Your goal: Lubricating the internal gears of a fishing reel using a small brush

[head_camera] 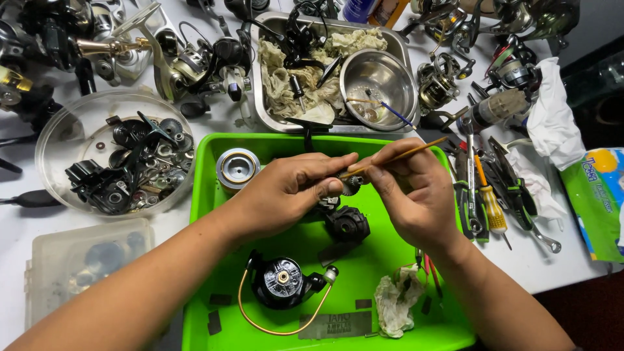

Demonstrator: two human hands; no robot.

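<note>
Left hand (292, 188): pinching small dark gear (351, 186) over green tray (208, 195).
Right hand (413, 188): gripping thin brush (396, 157), tip touching gear.
Tray: near worktop's front edge.

At ten o'clock a round clear plastic dish (62, 133) holds dark gears, washers and other small reel parts, with a lidded clear box (84, 260) below it at eight o'clock. At twelve o'clock a steel tray (268, 97) carries a crumpled stained cloth (286, 81) and a steel bowl (380, 78); fishing reels (188, 62) crowd the eleven and one o'clock corners. At three o'clock lie a yellow-handled screwdriver (494, 208), pliers (517, 195), white tissue (552, 117) and a green tissue pack (595, 201).
</note>
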